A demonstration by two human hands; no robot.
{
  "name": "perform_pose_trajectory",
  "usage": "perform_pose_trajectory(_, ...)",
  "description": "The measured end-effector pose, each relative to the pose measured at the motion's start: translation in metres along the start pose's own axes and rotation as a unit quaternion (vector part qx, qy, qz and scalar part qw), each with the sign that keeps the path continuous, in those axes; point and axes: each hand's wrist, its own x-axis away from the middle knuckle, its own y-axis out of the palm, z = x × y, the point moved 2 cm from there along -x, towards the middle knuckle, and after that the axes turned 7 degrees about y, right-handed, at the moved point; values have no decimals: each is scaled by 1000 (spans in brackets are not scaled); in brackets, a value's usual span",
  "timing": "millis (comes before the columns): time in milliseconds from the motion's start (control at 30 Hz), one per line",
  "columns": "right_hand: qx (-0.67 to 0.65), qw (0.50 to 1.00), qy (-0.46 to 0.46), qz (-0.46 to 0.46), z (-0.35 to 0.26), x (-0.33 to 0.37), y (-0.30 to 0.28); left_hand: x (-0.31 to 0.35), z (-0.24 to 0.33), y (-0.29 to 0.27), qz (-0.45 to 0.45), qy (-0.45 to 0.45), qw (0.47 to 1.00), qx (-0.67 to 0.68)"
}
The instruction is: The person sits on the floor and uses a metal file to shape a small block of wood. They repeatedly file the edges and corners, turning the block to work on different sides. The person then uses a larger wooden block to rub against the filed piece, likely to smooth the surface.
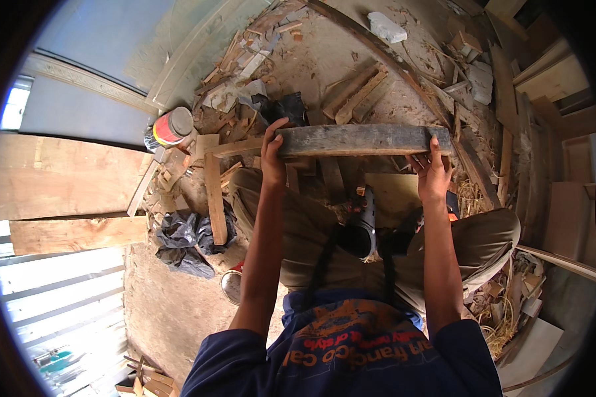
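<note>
A long, weathered grey wooden board [361,140] is held level across the view, above my bent knees. At its left end, my left hand [273,151] grips the board, fingers behind and along the edge. Its right end rests in my right hand [433,169], thumb up against the grey face and fingers underneath. Below the board, between my legs, a grey shoe [368,221] shows, with a yellowish flat panel [392,190] beside it on the floor.
To the left stand a paint can [173,127], an upright wood strip [214,198], black plastic bags [191,235] and a wide plank [66,175]. Wood offcuts [357,92] and a long beam [384,53] lie ahead. Boards are stacked at the right, and a white block [387,27] lies far off.
</note>
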Motion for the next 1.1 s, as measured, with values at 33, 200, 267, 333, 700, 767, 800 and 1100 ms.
perform_pose_trajectory(33, 0, 1000, 2, -6, 1, -2, -2, -4, 1, -4, -15, 29, 999, -23)
perform_pose_trajectory(200, -4, 1000, 0, -19, 2, -1, -5, -22, 21, -4, -4, 17, 994, -108)
perform_pose_trajectory(267, -2, 1000, 1, -27, 3, -2, -6, -31, 53, 11, -91, 112, 946, -292)
perform_pose_trajectory(333, -2, 1000, 0, -26, 2, -4, -6, -32, 55, 20, -178, 144, 870, -436)
perform_pose_trajectory(700, 14, 999, 0, -32, 5, -6, -7, -38, 44, 33, -301, 186, 787, -505)
perform_pose_trajectory(767, -38, 999, 0, -26, 14, -7, -10, -37, 46, 31, -303, 172, 789, -506)
perform_pose_trajectory(800, -75, 997, -6, -20, 28, -13, -15, -36, 47, 29, -303, 164, 790, -507)
perform_pose_trajectory(1100, 465, 868, 47, -170, 177, -16, -34, -32, 50, 31, -272, 155, 819, -481)
